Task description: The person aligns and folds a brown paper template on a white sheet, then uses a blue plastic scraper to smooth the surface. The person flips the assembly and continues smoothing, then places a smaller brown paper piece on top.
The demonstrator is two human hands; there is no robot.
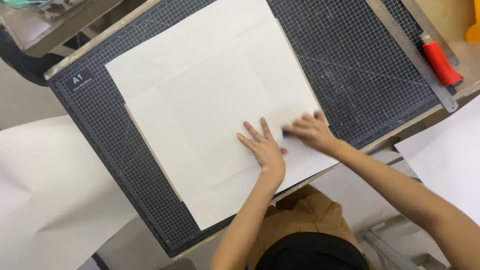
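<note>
Two hands are down on a big white sheet of paper [210, 110], close together near its lower right part. Left hand [263, 145] is flat, fingers spread, palm pressing the paper, gripping nothing. Right hand [311, 131] sits just beside it, fingers curled over a small blue thing [286, 134] that pokes out under them; it's blurred, so I can't tell what it is, but the hand is clearly closed around it.

The paper lies on a thin beige board [150, 145], whose edge peeks out along the left side and again at the upper right. Both sit on a dark gridded cutting mat [370, 75] on the table. The sheet is turned at an angle to my view, its long axis running from lower left up to upper right, roughly lined up with the mat's edges. Faint fold creases cross it.

Around it: more loose white paper [45, 190] off the left of the table, another white sheet [445, 160] on the right. Farther off, at the mat's top right edge, a long metal ruler [415, 50] lies diagonally with a red-handled cutter [442, 62] touching it. Nothing blocks the hands.
</note>
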